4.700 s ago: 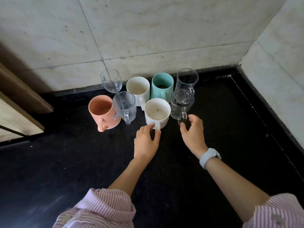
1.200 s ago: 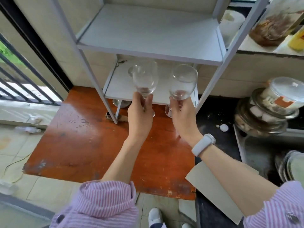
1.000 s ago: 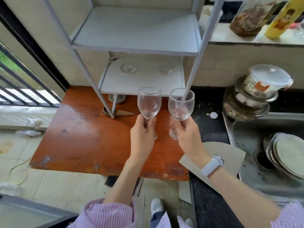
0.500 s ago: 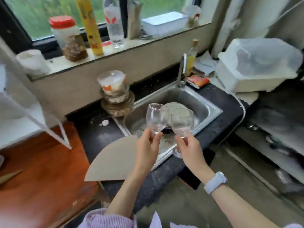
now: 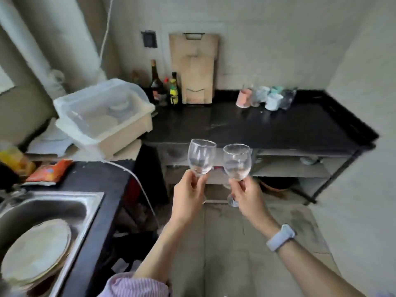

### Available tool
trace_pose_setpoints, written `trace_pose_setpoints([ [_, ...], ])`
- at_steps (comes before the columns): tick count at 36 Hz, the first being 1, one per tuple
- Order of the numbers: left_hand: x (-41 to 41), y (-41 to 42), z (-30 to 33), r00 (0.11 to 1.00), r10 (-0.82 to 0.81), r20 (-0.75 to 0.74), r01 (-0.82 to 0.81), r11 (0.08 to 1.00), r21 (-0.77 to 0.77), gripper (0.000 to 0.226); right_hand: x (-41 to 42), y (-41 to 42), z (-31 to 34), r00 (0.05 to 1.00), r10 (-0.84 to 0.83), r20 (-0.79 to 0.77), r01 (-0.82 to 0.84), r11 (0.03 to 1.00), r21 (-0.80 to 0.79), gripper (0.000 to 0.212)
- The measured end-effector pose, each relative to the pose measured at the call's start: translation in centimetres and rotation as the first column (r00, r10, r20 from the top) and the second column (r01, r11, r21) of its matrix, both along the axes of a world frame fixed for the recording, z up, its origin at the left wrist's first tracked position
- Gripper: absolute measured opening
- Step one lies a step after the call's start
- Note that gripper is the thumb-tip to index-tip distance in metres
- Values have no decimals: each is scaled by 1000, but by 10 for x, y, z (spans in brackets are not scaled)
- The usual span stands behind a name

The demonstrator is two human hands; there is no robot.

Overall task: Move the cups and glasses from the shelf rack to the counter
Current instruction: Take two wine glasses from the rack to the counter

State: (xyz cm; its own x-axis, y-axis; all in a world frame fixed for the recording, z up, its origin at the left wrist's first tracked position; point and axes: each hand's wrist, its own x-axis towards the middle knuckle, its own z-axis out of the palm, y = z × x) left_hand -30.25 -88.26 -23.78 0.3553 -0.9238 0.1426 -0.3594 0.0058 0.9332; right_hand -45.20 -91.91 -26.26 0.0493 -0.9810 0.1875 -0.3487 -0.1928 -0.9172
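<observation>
**Wine glasses held aloft, short of the black counter**

Hands raised side by side in the middle of a narrow kitchen, each closed around the stem of a clear wine glass. The left hand (image 5: 188, 194) grips the left wine glass (image 5: 201, 157) just under its bowl; the right hand (image 5: 248, 198), a pale band (image 5: 280, 237) on its wrist, pinches the right wine glass (image 5: 236, 162) the same way, with that glass's foot showing below the fingers. Both glasses stand upright and appear empty, their bowls close together but not touching (a thin gap shows between them).

Beyond the glasses runs the black counter (image 5: 267, 127), set against a pale wall. At its far edge, towards the right, stands a huddle of cups and glasses (image 5: 266, 98): a pink cup on the left, white and teal ones behind, clear glassware among them, all too blurred to count with confidence. The two held glasses are in the air in front of the counter's near edge, well apart from that group.

Two wooden cutting boards (image 5: 196, 69) lean against the wall with dark bottles (image 5: 164, 86) beside them. A translucent lidded bin (image 5: 102, 112) sits to the left, and a steel sink (image 5: 42, 211) holding plates (image 5: 36, 249) fills the lower left corner. A striped pink sleeve (image 5: 137, 285) shows at the bottom edge.
</observation>
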Motion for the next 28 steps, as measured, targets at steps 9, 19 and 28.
trace_pose_setpoints([
  [9,-84,-159,-10,952,-292,88,293,956,0,21,-94,-112,-2,977,-212,-10,212,977,36,26],
  [19,-119,-358,-18,921,-388,43,386,921,41,19,-136,-290,-3,955,-294,29,289,950,115,24],
  [28,-158,-497,-37,891,-454,-29,453,880,143,20,-177,-406,-19,945,-328,-4,319,915,247,23],
])
